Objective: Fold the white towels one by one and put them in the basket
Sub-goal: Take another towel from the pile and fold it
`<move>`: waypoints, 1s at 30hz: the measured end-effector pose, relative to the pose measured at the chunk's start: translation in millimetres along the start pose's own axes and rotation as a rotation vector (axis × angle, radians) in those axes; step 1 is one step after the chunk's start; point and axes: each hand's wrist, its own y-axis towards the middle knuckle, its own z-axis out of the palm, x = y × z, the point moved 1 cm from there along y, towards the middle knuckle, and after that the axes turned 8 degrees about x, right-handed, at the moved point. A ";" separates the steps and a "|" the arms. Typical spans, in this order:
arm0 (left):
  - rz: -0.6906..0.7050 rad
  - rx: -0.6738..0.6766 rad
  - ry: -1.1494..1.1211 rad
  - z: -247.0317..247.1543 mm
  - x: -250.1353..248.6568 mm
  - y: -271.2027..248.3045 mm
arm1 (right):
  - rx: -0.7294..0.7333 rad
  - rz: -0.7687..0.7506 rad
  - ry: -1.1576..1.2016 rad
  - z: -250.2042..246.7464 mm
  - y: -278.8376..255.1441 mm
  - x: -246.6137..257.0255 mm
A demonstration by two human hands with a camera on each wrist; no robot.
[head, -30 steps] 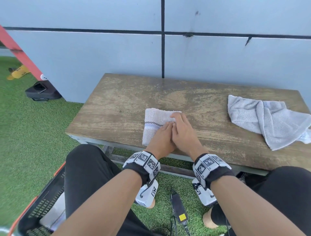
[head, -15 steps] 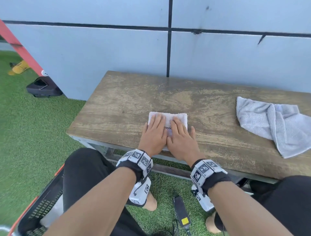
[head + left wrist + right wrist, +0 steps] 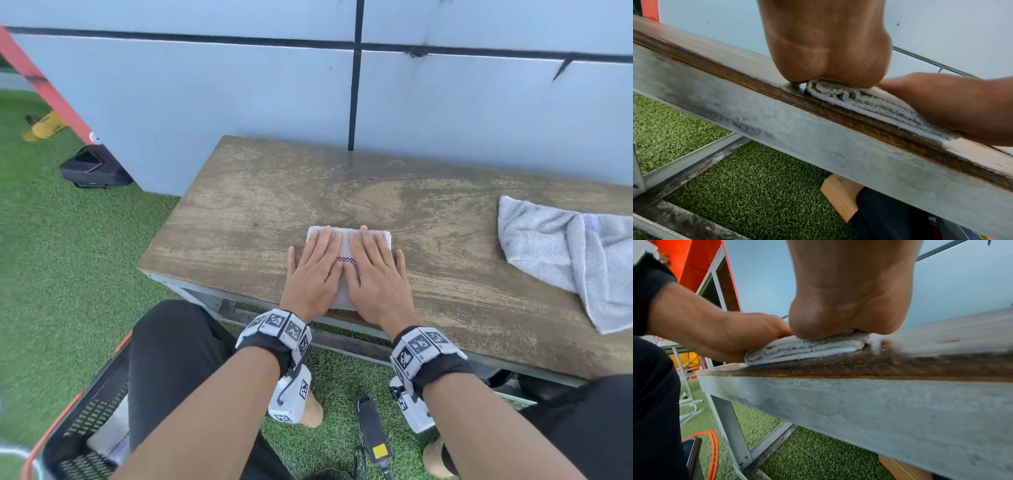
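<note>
A small folded white towel (image 3: 346, 236) with a checked stripe lies near the front edge of the wooden table (image 3: 260, 212). My left hand (image 3: 313, 270) and right hand (image 3: 371, 274) lie flat on it side by side, fingers straight, pressing it down. The wrist views show its stacked layers (image 3: 869, 104) (image 3: 807, 347) squashed under my left palm (image 3: 828, 48) and right palm (image 3: 849, 296). A second, unfolded white towel (image 3: 565, 253) lies crumpled at the table's right end. The dark basket (image 3: 82, 421) with an orange rim stands on the grass by my left knee, with white cloth inside.
A grey panelled wall (image 3: 239, 96) stands right behind the table. On the grass between my feet lies a black power adapter (image 3: 371, 428). A black case (image 3: 92, 168) and an orange ladder leg (image 3: 44, 82) are at the far left. A cardboard box (image 3: 840, 194) sits under the table.
The towel went from a long strip to a shorter, squarer packet. Both hands moved from its right end to lie flat on top, pressing it.
</note>
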 end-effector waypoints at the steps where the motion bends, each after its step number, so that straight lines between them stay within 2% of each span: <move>1: -0.001 0.006 0.004 -0.9 1.0 -1.0 | 0.002 0.002 -0.002 0.1 -0.2 -0.7; 16: -0.074 0.030 -0.004 -7.5 6.9 -12.1 | 0.038 0.057 0.057 -3.0 -8.6 -6.8; 23: -0.101 0.029 -0.077 -10.3 12.0 -16.7 | 0.082 0.107 0.115 -2.7 -14.4 -15.7; 28: -0.240 0.008 -0.213 -17.7 12.4 -17.9 | 0.111 0.195 0.188 -5.9 -18.8 -12.9; 30: -0.291 -0.003 -0.196 -23.0 7.1 -18.0 | 0.127 0.211 0.189 -7.8 -21.1 -10.2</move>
